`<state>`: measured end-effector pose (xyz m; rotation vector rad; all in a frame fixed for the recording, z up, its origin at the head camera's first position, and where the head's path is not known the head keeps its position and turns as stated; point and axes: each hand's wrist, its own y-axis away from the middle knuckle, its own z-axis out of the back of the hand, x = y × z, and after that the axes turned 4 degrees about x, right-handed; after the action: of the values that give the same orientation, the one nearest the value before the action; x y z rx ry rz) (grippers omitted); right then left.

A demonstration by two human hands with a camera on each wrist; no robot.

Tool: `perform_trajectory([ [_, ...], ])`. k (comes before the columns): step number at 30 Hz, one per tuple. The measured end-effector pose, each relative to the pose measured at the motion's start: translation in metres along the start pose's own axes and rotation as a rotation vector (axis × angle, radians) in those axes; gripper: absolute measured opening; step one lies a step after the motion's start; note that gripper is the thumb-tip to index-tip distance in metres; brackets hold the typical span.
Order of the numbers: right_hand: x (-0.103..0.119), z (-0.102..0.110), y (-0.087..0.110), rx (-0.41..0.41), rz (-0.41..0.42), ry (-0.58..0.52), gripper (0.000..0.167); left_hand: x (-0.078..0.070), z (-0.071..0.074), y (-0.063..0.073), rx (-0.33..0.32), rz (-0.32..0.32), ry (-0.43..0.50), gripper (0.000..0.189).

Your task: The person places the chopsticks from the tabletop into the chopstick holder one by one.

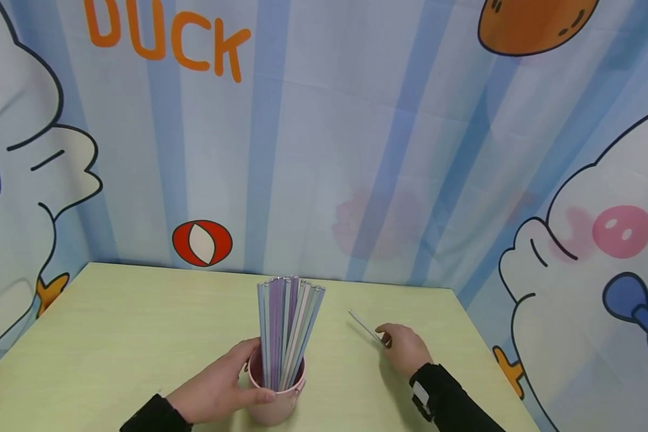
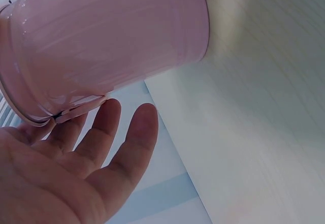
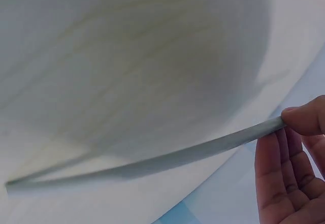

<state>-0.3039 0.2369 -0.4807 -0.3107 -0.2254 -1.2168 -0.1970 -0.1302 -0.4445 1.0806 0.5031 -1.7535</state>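
Observation:
A small pink bucket point(image 1: 275, 411) stands on the table, and a bunch of blue, purple and white straws point(image 1: 281, 330) fans upward out of it. My left hand point(image 1: 218, 381) grips the bucket near its rim, thumb on the near side and fingers round the far left. In the left wrist view those fingers point(image 2: 137, 142) curve beside the handle joint on the bucket wall point(image 2: 117, 36). To the right of the bucket, my right hand point(image 1: 405, 348) pinches one pale straw point(image 1: 363, 324) by its end between thumb and fingertips. That straw point(image 3: 152, 164) slants down, its far end at the tabletop.
The pale yellow table point(image 1: 156, 318) ends at a blue striped cloth backdrop point(image 1: 313, 150) printed with cartoon ducks. The backdrop also closes in the left and right sides. A shadow of the right arm falls on the tabletop.

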Motion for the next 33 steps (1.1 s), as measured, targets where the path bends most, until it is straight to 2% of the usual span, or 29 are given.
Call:
perform_trajectory([
  [4,0.015,0.007,-0.002,-0.021,0.017,-0.093,0.034,0.000,0.000,0.000,-0.002,0.000,-0.003,0.101],
  [15,0.062,0.032,-0.007,-0.103,0.002,-0.513,0.026,-0.001,0.000,-0.001,-0.001,0.007,0.006,0.101],
  [25,0.105,0.059,-0.002,-0.169,-0.029,-0.752,0.020,0.000,0.000,0.000,-0.002,0.006,0.002,0.101],
  [33,0.134,0.077,0.001,-0.186,0.045,-0.959,0.021,0.000,-0.001,-0.001,-0.008,0.013,-0.008,0.101],
])
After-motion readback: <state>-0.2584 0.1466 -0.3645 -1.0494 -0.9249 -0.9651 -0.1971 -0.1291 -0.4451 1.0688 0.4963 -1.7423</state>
